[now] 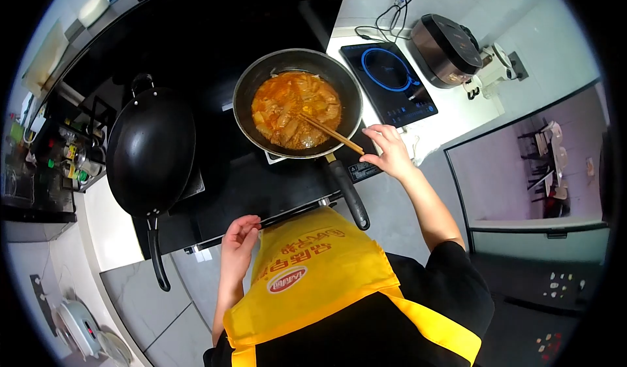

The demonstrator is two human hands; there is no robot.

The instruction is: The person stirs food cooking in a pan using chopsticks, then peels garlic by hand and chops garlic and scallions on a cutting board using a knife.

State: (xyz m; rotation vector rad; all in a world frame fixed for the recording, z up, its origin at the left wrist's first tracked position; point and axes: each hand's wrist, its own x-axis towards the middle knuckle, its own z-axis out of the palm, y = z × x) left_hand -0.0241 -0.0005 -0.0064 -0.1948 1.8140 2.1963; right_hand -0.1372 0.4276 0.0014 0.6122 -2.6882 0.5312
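Note:
A deep frying pan (242,112) on the stove holds a reddish-brown stew (287,109) with chunks in sauce. Wooden chopsticks (336,135) lean across its near-right rim, tips in the stew. Around their outer end is my right hand (390,152), thumb and forefinger apart; a firm grip on them does not show. Just below it, the pan's black handle (349,197) points toward my body. My left hand (239,244) hangs by the stove's front edge beside my yellow apron (313,256), fingers loosely stretched and nothing visible in them.
A black wok (151,151) sits on the left burner, its handle jutting past the stove edge. Right of the pan are an induction cooker (390,83) with a lit blue ring, a rice cooker (447,50) and cables (392,24). Bottles (81,164) stand far left.

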